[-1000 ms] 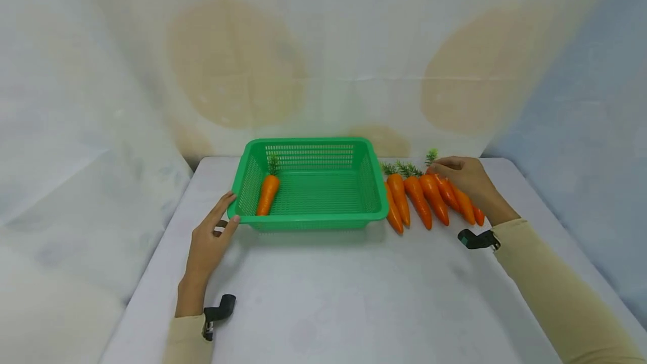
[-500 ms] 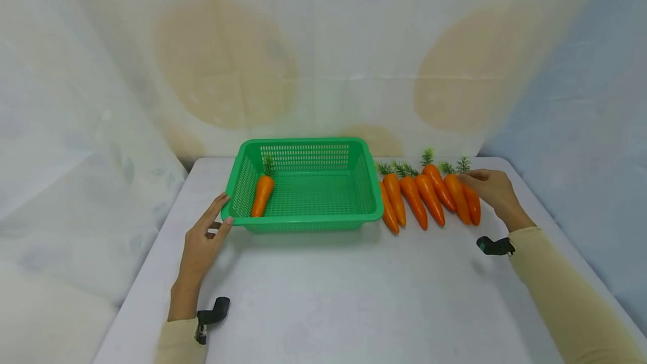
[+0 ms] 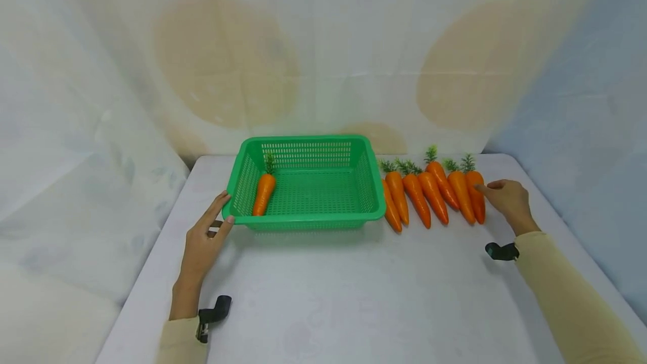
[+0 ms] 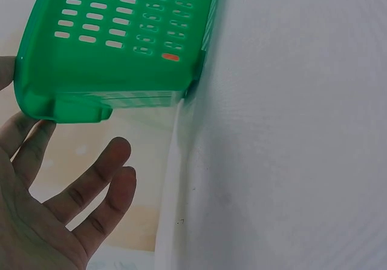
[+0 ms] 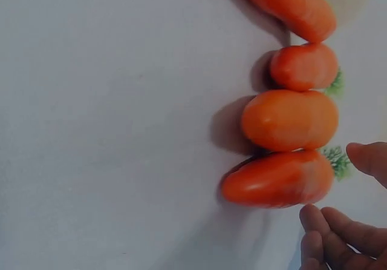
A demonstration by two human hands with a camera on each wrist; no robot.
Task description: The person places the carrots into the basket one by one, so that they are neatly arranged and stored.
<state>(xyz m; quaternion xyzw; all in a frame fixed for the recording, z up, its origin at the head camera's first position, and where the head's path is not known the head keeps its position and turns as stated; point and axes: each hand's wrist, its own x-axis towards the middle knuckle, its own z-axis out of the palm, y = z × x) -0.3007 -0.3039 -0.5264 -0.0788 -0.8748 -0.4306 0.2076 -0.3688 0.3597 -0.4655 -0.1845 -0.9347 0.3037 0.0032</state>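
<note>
In the head view, my left hand (image 3: 201, 243) rests its thumb and a finger at the near left corner of a green plastic basket (image 3: 308, 219). The left wrist view shows fingertips against the basket's rim, the other fingers extended below it. One orange carrot (image 3: 264, 194) with a leafy green top lies inside, along the left wall. To the right, my right hand (image 3: 509, 198) is beside the rightmost carrot (image 3: 476, 202) of a row. In the right wrist view its thumb is near that carrot's green top, its fingertips close by the side, spread apart around nothing.
Several more carrots (image 3: 417, 200) lie side by side right of the basket, tops toward the back; the leftmost is partly hidden by the basket. A white table (image 3: 328, 296) carries everything. A pale patterned cloth (image 3: 328, 44) hangs behind it.
My right hand has moved right along the carrot row, from the middle carrots to beyond the rightmost one. The right-hand carrots now stand uncovered. My left hand stays at the basket corner.
</note>
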